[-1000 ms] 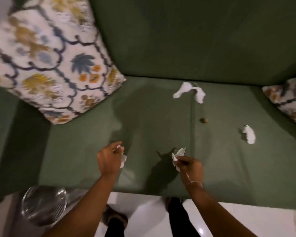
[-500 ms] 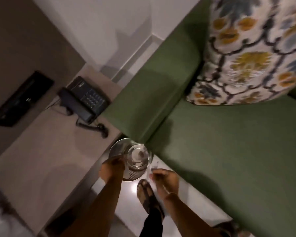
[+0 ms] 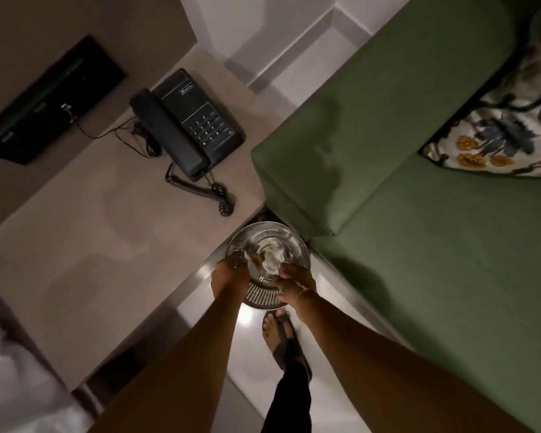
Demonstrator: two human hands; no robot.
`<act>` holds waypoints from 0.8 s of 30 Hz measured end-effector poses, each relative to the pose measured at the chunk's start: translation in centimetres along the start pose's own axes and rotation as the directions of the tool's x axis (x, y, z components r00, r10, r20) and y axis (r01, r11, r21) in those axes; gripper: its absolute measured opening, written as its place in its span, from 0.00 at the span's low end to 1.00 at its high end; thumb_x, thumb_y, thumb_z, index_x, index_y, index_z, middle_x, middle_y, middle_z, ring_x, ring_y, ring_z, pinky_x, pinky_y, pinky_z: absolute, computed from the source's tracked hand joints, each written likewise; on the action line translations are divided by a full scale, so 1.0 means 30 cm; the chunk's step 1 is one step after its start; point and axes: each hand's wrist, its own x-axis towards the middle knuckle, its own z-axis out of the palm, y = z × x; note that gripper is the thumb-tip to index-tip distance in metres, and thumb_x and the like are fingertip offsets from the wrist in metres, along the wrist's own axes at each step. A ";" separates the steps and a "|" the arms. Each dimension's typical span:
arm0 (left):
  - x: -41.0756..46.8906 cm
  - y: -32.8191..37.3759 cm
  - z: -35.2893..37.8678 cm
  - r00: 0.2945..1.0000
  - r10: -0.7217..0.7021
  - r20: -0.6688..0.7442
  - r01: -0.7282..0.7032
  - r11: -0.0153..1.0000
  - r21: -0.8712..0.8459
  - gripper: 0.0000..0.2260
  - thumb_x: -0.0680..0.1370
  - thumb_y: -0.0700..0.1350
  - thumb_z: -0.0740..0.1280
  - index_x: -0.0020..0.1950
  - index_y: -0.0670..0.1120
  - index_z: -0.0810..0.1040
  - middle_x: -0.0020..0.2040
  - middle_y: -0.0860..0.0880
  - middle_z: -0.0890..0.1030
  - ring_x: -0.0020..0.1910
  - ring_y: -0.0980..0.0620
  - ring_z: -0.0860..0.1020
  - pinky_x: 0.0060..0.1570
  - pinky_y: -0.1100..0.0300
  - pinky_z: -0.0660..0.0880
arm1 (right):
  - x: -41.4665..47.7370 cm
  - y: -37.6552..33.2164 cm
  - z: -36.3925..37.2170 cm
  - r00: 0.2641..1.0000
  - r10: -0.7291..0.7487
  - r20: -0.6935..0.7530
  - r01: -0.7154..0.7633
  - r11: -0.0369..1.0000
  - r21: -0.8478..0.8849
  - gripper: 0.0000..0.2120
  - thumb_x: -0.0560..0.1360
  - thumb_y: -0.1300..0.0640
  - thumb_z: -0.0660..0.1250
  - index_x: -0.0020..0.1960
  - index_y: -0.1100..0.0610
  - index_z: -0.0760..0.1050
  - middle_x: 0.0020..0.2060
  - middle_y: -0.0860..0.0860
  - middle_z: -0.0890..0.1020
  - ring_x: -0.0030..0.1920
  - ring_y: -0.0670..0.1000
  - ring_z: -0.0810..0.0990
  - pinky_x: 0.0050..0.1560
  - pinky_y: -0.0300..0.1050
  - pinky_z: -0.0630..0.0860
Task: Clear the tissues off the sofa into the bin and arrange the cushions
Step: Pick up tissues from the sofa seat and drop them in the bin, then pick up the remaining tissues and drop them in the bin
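The fingers (image 3: 281, 270) of the right hand (image 3: 295, 284) were spread loosely over the mouth of the bin (image 3: 297, 245), holding nothing that could be made out, while the left hand (image 3: 228, 281) sat at the bin's near-left rim with its fingers curled; whether they still pinched any paper could not be told. Crumpled white tissues (image 3: 272, 259) lay inside the bin, just beyond both hands. The bin was round, metal and perforated on its side, standing on the pale floor (image 3: 256, 354) in the gap between the desk (image 3: 107, 229) and the green sofa (image 3: 434, 245), close to the sofa's armrest. A sandalled foot (image 3: 280, 334) stood just behind it. On the desk sat a black telephone (image 3: 191, 126) with its coiled cord trailing toward the desk's edge. A patterned cushion (image 3: 506, 126) leaned in the sofa's corner at the right edge of the view.
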 end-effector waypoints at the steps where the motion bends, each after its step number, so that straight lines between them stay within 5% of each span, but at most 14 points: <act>1: -0.006 -0.002 -0.007 0.999 0.033 0.017 -0.034 0.998 0.059 0.15 0.80 0.48 0.58 0.59 0.48 0.81 0.59 0.41 0.82 0.48 0.46 0.78 0.45 0.57 0.72 | 0.000 0.001 -0.005 0.998 -0.026 -0.053 0.024 0.998 -0.053 0.27 0.75 0.59 0.68 0.72 0.58 0.65 0.72 0.56 0.69 0.71 0.57 0.68 0.72 0.54 0.66; 4: -0.070 0.019 -0.044 0.991 0.109 0.073 -0.122 0.972 0.202 0.15 0.79 0.46 0.57 0.58 0.47 0.81 0.55 0.40 0.83 0.44 0.47 0.75 0.45 0.56 0.71 | -0.077 0.003 -0.044 0.965 -0.129 -0.227 0.110 0.989 -0.096 0.22 0.69 0.57 0.75 0.62 0.56 0.76 0.61 0.54 0.80 0.62 0.56 0.78 0.66 0.54 0.74; 7: -0.181 0.085 -0.084 0.976 0.175 0.133 -0.210 0.921 0.329 0.15 0.80 0.46 0.56 0.58 0.46 0.79 0.56 0.40 0.82 0.52 0.42 0.78 0.54 0.50 0.74 | -0.209 0.003 -0.111 0.963 -0.171 -0.207 0.156 0.984 -0.090 0.17 0.69 0.61 0.74 0.57 0.58 0.79 0.54 0.55 0.84 0.57 0.54 0.80 0.65 0.53 0.74; 10: -0.315 0.195 -0.098 0.947 0.243 0.211 -0.310 0.864 0.397 0.15 0.80 0.46 0.56 0.60 0.50 0.79 0.59 0.41 0.81 0.57 0.38 0.78 0.57 0.47 0.74 | -0.341 0.038 -0.232 0.967 -0.191 -0.170 0.190 0.981 -0.022 0.15 0.69 0.65 0.73 0.56 0.60 0.79 0.45 0.55 0.82 0.50 0.53 0.79 0.62 0.52 0.75; 14: -0.505 0.344 -0.040 0.877 0.345 0.334 -0.471 0.754 0.457 0.13 0.76 0.44 0.60 0.55 0.53 0.82 0.54 0.46 0.84 0.51 0.43 0.81 0.48 0.53 0.78 | -0.518 0.095 -0.457 0.976 -0.125 -0.176 0.160 0.966 0.201 0.16 0.73 0.75 0.64 0.60 0.70 0.73 0.37 0.57 0.75 0.40 0.52 0.75 0.48 0.44 0.78; 19: -0.763 0.575 0.187 0.807 0.452 0.381 -0.590 0.655 0.472 0.12 0.73 0.45 0.63 0.50 0.56 0.84 0.52 0.48 0.86 0.51 0.43 0.82 0.54 0.52 0.78 | -0.687 0.237 -0.840 0.913 -0.156 -0.377 0.261 0.933 0.247 0.11 0.77 0.69 0.54 0.40 0.59 0.70 0.25 0.53 0.72 0.23 0.47 0.69 0.34 0.40 0.68; 21: -0.867 0.657 0.310 0.770 0.495 0.404 -0.637 0.630 0.444 0.11 0.73 0.44 0.63 0.50 0.53 0.84 0.50 0.46 0.86 0.51 0.40 0.82 0.53 0.51 0.78 | -0.757 0.344 -1.002 0.882 -0.146 -0.448 0.226 0.966 0.130 0.06 0.74 0.70 0.64 0.49 0.67 0.77 0.36 0.58 0.79 0.28 0.46 0.77 0.33 0.34 0.73; 24: -1.046 0.780 0.539 0.719 0.521 0.460 -0.695 0.553 0.460 0.11 0.73 0.44 0.64 0.51 0.52 0.83 0.51 0.44 0.85 0.51 0.39 0.82 0.52 0.50 0.78 | -0.870 0.520 -1.255 0.856 -0.152 -0.494 0.208 0.976 0.060 0.15 0.72 0.63 0.70 0.58 0.60 0.79 0.52 0.56 0.84 0.53 0.52 0.82 0.49 0.34 0.74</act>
